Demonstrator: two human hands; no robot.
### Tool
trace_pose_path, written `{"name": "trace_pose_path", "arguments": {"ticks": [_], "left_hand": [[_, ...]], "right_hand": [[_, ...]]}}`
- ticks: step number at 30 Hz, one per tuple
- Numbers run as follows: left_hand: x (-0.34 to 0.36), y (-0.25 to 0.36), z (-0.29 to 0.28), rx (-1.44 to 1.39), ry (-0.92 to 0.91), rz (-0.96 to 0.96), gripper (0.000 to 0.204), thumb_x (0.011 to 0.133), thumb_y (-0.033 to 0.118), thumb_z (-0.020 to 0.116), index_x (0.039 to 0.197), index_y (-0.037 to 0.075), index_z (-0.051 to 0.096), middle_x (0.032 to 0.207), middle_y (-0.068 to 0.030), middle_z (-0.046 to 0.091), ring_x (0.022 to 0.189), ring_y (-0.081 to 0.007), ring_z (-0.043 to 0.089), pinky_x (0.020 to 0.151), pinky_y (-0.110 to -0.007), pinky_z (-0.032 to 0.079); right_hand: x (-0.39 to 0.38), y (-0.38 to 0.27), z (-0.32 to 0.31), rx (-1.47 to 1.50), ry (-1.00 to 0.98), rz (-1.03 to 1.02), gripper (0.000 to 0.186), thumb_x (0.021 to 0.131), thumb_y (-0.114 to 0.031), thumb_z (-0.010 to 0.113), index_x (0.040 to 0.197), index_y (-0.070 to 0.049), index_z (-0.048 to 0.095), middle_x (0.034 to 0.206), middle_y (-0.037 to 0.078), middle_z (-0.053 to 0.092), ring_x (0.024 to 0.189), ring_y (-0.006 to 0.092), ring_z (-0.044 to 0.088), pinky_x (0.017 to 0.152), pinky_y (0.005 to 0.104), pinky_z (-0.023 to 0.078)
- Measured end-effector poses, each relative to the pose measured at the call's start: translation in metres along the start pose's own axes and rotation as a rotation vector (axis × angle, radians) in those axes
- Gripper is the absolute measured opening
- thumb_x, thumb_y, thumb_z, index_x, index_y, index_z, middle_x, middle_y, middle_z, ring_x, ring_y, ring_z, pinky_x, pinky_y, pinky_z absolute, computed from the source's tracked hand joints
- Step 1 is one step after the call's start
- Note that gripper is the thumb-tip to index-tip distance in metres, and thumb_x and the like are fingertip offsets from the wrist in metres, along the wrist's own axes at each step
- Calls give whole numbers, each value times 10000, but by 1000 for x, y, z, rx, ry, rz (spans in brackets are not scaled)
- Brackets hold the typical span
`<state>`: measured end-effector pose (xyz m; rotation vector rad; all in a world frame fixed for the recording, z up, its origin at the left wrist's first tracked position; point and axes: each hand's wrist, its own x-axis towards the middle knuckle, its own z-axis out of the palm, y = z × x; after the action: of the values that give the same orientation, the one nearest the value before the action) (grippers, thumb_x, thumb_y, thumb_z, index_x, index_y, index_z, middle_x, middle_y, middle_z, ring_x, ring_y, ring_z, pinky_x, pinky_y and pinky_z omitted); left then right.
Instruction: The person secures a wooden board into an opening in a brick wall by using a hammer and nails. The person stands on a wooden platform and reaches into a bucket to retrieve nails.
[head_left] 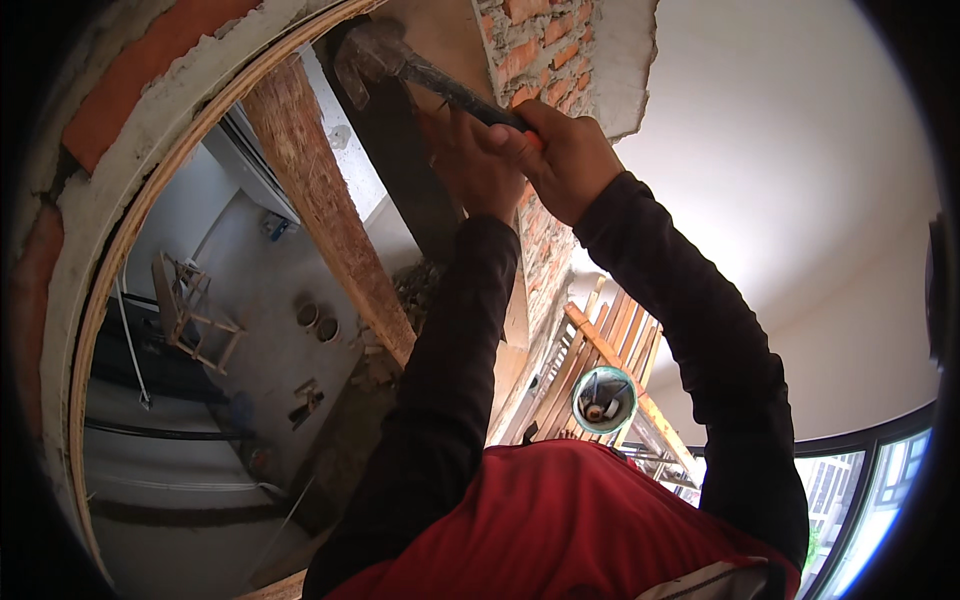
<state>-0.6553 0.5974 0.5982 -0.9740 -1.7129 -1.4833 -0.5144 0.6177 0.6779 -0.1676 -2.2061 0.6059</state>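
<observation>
My right hand (pixel 570 158) is wrapped round the handle of a claw hammer (pixel 372 62), close to its orange-marked end. The hammer's dark, worn head is raised to the upper left, above a wooden board (pixel 440 35) beside the brick wall. Just below the handle, my left hand (pixel 470 170) is at the board with its fingers drawn together. A thin dark spike that looks like a nail (pixel 443 104) shows at its fingertips. The hammer handle and my right hand partly cover the left fingers.
A rough wooden plank (pixel 310 180) slants across the opening at left, with a bent wooden edge (pixel 100 270) round it. Far below are a wooden frame (pixel 200 310) and two small pots. Beneath my right arm, a bucket (pixel 604 400) holding tools stands on wooden slats.
</observation>
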Motion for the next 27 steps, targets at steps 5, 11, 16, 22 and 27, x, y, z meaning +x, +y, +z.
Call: {"name": "trace_pose_path", "arguments": {"ticks": [5,11,16,22,27], "left_hand": [[-1,-8,-3,-124,22,3,738,790,445,708,1383,115,417,1442,-368,269,1327,-522,328,1013,-574,382],[3,5,1,-58,45,-62,662,835,481,628,1336,89,444,1456,-376,248,1325,-535,326,1007,-588,378],[0,-15,11,-55,128,25,546,857,446,594,1246,76,495,1452,-371,255,1294,-546,364,949,-578,434],[3,4,3,-254,48,-105,490,881,387,581,1232,55,502,1363,-345,358,1204,-517,451,918,-552,455],[7,9,6,-347,126,-97,491,906,403,551,1225,32,505,1315,-331,398,1166,-499,483,906,-536,464]], "right_hand": [[-7,-1,-1,-44,-41,-32,463,951,-471,552,881,-14,562,613,149,535,566,303,563,582,379,458],[0,7,3,62,-5,3,475,947,-486,551,881,-16,569,603,153,528,559,302,546,578,381,458],[11,6,6,14,-47,23,489,951,-494,538,884,-12,580,604,149,527,567,305,548,580,377,456],[9,-1,8,90,-27,35,481,951,-486,540,876,-12,582,601,163,534,581,333,572,584,394,463],[8,6,10,46,-14,-9,464,952,-469,548,867,-14,583,608,159,538,585,330,570,586,393,458]]}}
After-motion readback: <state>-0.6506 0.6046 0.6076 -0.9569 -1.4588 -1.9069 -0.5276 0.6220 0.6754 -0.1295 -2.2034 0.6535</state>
